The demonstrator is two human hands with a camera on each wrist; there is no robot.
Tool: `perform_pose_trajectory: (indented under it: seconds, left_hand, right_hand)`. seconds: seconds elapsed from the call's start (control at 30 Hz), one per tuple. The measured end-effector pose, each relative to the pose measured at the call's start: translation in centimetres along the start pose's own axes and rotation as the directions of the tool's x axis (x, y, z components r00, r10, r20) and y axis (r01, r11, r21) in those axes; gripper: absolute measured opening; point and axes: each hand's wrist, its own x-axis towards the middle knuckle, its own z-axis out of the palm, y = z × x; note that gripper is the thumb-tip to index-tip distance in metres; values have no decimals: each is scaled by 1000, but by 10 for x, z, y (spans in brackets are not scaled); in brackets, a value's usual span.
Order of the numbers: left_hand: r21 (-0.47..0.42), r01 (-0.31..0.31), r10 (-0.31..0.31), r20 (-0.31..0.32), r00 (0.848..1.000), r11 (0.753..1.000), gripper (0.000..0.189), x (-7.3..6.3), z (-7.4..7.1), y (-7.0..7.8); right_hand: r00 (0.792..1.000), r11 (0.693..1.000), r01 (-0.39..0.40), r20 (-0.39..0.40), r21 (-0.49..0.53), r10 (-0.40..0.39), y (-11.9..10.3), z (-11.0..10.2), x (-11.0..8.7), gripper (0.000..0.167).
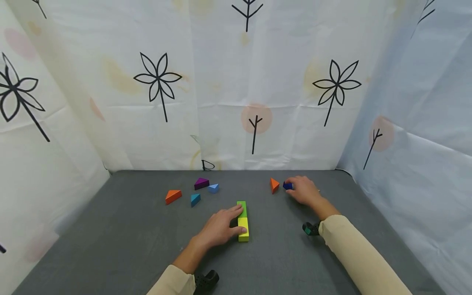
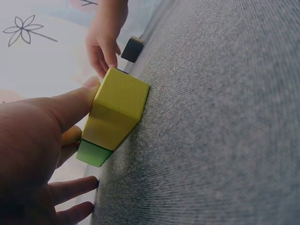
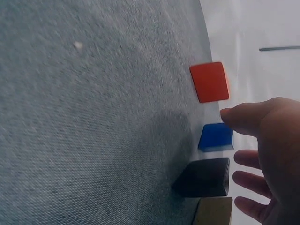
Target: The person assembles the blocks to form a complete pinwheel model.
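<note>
My left hand (image 1: pixel 236 219) lies flat on the grey table beside a yellow block (image 1: pixel 243 229) and a green block (image 1: pixel 241 208) set end to end. Its fingertips rest on the green block and its thumb touches the yellow one. In the left wrist view the thumb of the left hand (image 2: pixel 82 110) presses the side of the yellow block (image 2: pixel 117 110), with the green block (image 2: pixel 93 153) behind it. My right hand (image 1: pixel 295 187) hovers at a blue block (image 1: pixel 287 185), fingers loosely spread. In the right wrist view the right hand (image 3: pixel 239 136) is beside the blue block (image 3: pixel 215 137) without gripping it.
An orange wedge (image 1: pixel 274 184) lies left of the blue block. A black block (image 3: pixel 204 177) and a tan block (image 3: pixel 213 211) sit under my right hand. Orange (image 1: pixel 173 196), purple (image 1: pixel 201 183), light blue (image 1: pixel 213 188) and teal (image 1: pixel 195 199) pieces lie at the left. Curtains enclose the table.
</note>
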Motion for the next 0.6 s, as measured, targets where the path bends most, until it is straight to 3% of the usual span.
perform_pose_trajectory:
  seconds: [0.6]
  left_hand:
    - [-5, -3, 3, -4, 1000, 1000, 70, -1, 0, 1]
  right_hand:
    - [997, 1000, -4, 77, -6, 4, 6, -4, 6, 34]
